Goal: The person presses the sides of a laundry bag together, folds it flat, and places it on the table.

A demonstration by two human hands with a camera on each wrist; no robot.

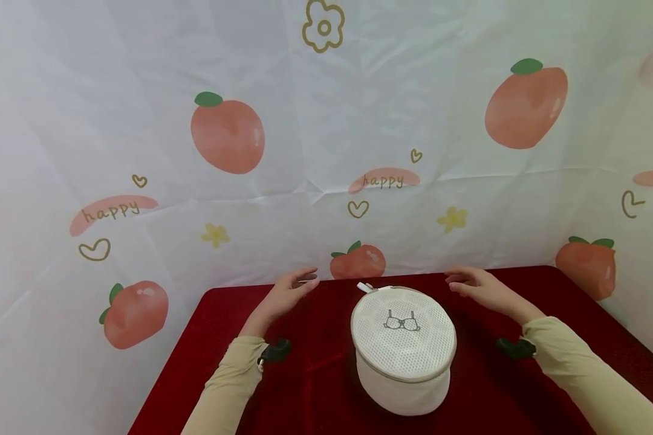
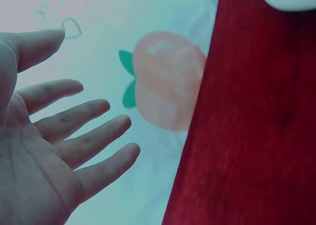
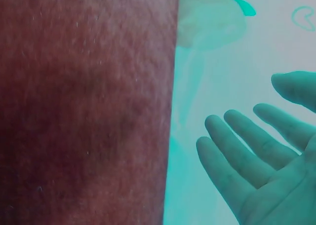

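Observation:
A round white mesh laundry bag [image 1: 405,338] stands on the red cloth, its rim zipped round and a small bra drawing on the lid. Its white zipper tab [image 1: 366,287] sticks out at the back left. To the left of the bag, my left hand [image 1: 289,293] hovers with nothing in it; the left wrist view shows its fingers [image 2: 81,141] spread and loosely extended. On the other side my right hand [image 1: 484,289] is held apart from the bag, also without anything in it. Its fingers [image 3: 242,156] look relaxed and spread in the right wrist view.
A table with a dark red velvety cloth [image 1: 310,386] lies under both hands. Behind it and at both sides hangs a white curtain [image 1: 283,229] printed with peaches, hearts and flowers. Dark wrist straps [image 1: 276,350] are on both wrists.

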